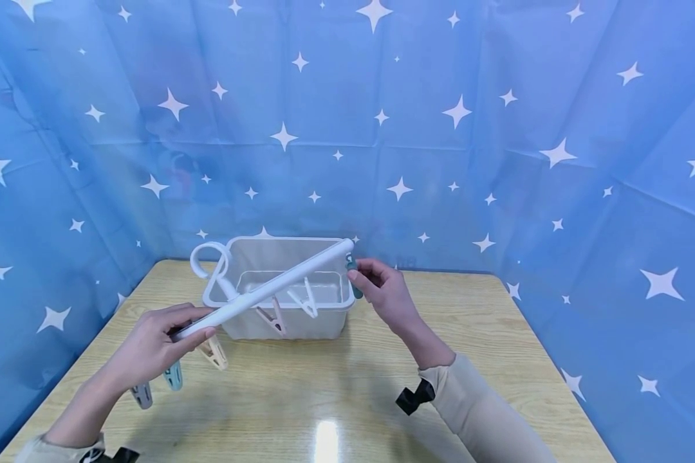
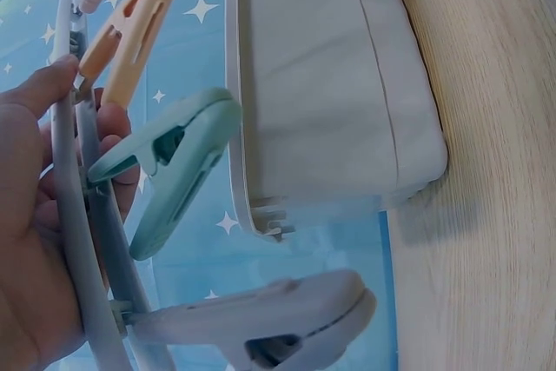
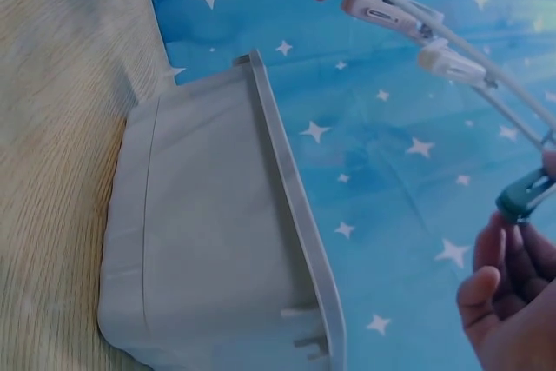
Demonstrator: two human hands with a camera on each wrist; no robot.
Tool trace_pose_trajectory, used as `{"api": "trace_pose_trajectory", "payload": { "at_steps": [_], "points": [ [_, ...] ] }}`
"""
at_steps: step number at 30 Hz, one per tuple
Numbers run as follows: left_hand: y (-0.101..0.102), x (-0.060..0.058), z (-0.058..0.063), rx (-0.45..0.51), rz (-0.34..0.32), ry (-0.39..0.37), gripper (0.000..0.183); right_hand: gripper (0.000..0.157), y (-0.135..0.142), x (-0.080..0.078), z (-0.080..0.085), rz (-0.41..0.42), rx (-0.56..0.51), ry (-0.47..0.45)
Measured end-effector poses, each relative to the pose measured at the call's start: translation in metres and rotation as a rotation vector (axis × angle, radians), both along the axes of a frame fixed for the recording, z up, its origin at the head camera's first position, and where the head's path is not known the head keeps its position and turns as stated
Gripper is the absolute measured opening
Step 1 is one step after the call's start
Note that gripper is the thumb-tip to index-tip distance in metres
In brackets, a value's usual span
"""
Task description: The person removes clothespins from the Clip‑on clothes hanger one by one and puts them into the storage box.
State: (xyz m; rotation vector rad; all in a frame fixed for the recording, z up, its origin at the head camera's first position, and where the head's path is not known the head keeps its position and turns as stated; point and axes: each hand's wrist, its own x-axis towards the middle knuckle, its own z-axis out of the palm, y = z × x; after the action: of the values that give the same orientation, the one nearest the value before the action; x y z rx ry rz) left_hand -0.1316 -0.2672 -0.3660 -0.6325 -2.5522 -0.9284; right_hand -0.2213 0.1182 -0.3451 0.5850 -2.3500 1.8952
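Observation:
My left hand point(image 1: 153, 341) grips a white clip hanger point(image 1: 289, 276) near its left end, thumb on the near side. The hanger slants up to the right, its round hook point(image 1: 208, 254) tipped left. At the raised end my right hand point(image 1: 385, 292) pinches a dark green clip point(image 3: 526, 195) between thumb and fingers. Along the bar hang a white clip point(image 1: 309, 301), a pink clip point(image 1: 275, 319), an orange-beige clip point(image 2: 139, 36), a teal clip point(image 2: 187, 158) and a grey clip point(image 2: 287, 314). Whether the green clip's jaws are parted is unclear.
Behind and below the hanger a light grey plastic bin point(image 1: 289, 325) stands on the wood-grain table point(image 1: 440, 334). A blue curtain with white stars point(image 1: 347, 128) surrounds the table at the back and sides.

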Motion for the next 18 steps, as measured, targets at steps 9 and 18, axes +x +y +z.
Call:
{"api": "trace_pose_trajectory", "payload": {
  "at_steps": [9, 18],
  "points": [
    [0.0007, 0.0013, 0.001, 0.008, 0.024, -0.014, 0.025, 0.036, 0.0011, -0.001, 0.0002, 0.0, -0.005, -0.055],
    [0.0014, 0.0011, 0.0015, 0.012, 0.021, -0.014, 0.026, 0.04, 0.0011, -0.0027, 0.0011, -0.01, -0.021, -0.068]
  ]
}}
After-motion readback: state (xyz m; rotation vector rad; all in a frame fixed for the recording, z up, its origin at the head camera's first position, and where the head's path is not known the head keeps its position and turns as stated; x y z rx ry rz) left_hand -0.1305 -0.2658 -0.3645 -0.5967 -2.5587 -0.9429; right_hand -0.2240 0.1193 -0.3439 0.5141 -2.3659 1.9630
